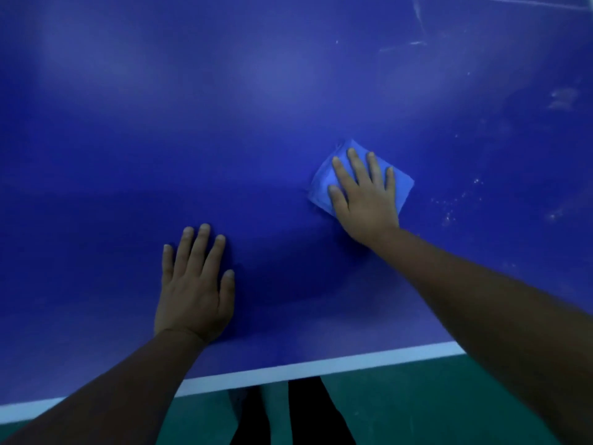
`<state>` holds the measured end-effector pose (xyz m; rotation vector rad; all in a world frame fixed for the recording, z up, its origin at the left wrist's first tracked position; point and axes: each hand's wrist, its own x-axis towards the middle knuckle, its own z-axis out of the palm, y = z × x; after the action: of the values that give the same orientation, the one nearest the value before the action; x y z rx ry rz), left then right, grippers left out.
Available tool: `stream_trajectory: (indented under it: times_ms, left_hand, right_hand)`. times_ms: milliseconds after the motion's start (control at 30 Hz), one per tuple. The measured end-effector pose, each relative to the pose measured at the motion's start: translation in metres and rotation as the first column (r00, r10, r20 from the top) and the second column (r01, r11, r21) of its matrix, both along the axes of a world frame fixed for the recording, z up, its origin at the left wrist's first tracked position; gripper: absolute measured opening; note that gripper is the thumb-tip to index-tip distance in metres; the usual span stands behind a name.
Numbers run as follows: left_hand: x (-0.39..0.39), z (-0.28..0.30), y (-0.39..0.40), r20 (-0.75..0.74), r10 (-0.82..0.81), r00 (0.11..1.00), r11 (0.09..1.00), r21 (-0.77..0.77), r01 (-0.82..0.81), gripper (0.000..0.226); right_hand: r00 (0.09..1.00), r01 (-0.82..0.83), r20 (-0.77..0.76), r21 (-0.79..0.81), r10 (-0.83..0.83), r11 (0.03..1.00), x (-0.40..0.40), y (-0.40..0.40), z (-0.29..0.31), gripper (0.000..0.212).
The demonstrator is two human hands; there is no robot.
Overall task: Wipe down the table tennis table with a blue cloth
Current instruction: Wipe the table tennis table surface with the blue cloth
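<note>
Left hand (192,284) flat on table (224,107), right hand (365,194) flat pressing blue cloth (324,184), white smudges (455,203) beside

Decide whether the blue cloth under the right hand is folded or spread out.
Folded. The blue cloth is a compact square pad, barely wider than the right hand pressing it flat on the table; layered edges show at its left side.

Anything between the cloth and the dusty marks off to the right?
Nothing visible. The right hand presses flat on the cloth, and only bare table lies between it and the white specks. The left hand rests flat on the opposite side.
</note>
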<state>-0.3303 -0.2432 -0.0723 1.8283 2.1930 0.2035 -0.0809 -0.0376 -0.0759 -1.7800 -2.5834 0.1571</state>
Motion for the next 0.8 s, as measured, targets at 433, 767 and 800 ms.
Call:
stream_trajectory:
  times_ms: [433, 767, 800]
  left_hand:
    - [0.0, 0.001, -0.003, 0.052, 0.011, 0.999, 1.0, 0.025, -0.012, 0.068]
    - [-0.001, -0.001, -0.003, 0.094, 0.018, 0.995, 0.998, 0.058, -0.023, 0.071]
    - [-0.002, -0.001, -0.002, 0.094, 0.017, 0.995, 0.998, 0.055, -0.022, 0.071]
  right_hand:
    - [0.983, 0.179, 0.065, -0.079, -0.174, 0.981, 0.026, -0.16, 0.007, 0.058]
    - [0.999, 0.03, 0.038, -0.073, -0.028, 0.997, 0.006, -0.23, -0.005, 0.056]
    - [0.99, 0.118, 0.082, -0.06, -0.113, 0.991, 0.035, -0.222, -0.003, 0.058]
